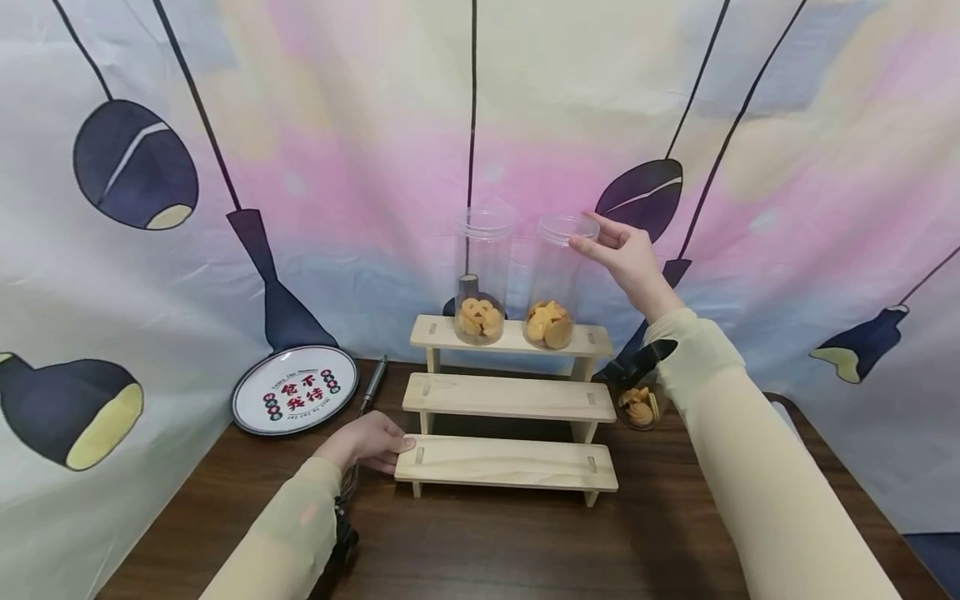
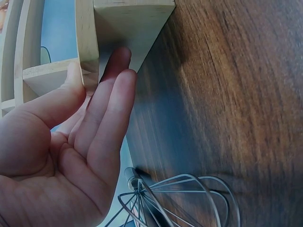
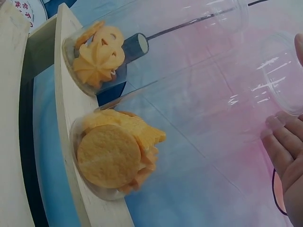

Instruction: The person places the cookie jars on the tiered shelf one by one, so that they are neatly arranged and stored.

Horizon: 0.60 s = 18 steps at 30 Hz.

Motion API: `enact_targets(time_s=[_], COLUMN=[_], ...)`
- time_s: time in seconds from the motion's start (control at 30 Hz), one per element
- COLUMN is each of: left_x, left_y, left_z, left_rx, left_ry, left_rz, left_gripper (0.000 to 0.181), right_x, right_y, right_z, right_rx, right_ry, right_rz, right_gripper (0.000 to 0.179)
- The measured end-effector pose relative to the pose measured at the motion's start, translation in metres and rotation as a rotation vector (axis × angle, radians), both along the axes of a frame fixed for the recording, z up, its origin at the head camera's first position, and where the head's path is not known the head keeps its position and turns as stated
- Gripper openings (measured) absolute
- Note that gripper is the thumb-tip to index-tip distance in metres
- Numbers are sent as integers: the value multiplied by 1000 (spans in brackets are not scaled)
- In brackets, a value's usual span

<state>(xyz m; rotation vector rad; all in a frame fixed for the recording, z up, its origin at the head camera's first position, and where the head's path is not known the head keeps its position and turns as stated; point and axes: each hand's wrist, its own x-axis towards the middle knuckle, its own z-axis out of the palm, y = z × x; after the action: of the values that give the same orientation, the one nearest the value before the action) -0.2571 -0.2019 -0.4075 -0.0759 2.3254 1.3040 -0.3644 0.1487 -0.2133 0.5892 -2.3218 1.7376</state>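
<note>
A three-step wooden stand [image 1: 510, 462] is on the brown table. My left hand [image 1: 371, 440] pinches the left end of its lowest step, thumb on top and fingers under the board [image 2: 87, 47]. On the top step two tall clear jars with cookies in the bottom stand upright side by side. My right hand [image 1: 626, 258] grips the right jar [image 1: 553, 271] around its clear lid [image 3: 284, 75]. The left jar [image 1: 482, 275] stands a little apart from it, touched by neither hand. Both middle and lowest steps are bare.
A third container of cookies [image 1: 639, 408] sits right of the stand, partly hidden by my right wrist. A white plate with red characters [image 1: 296, 393] leans at the back left. A wire whisk [image 2: 189, 184] lies by my left hand. A patterned cloth [image 1: 375, 167] hangs behind.
</note>
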Motion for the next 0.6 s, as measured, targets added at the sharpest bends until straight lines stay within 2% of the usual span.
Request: enact_targets(time_s=[0.23,0.37,0.6], left_x=[1,1,1], left_y=[0,-2,-3], left_z=[-2,-3,-4], left_rx=[6,4,1], left_ry=[2,-3,-4], left_rz=[-7,-2,-12], left_gripper=[26,27,29], right_x=[2,4,10], right_y=[-1,0,14], right_z=[-2,0,2], right_rx=[50,50,-47], right_ry=[5,20,25], right_rz=[-36,-27,25], right_gripper=[66,66,61])
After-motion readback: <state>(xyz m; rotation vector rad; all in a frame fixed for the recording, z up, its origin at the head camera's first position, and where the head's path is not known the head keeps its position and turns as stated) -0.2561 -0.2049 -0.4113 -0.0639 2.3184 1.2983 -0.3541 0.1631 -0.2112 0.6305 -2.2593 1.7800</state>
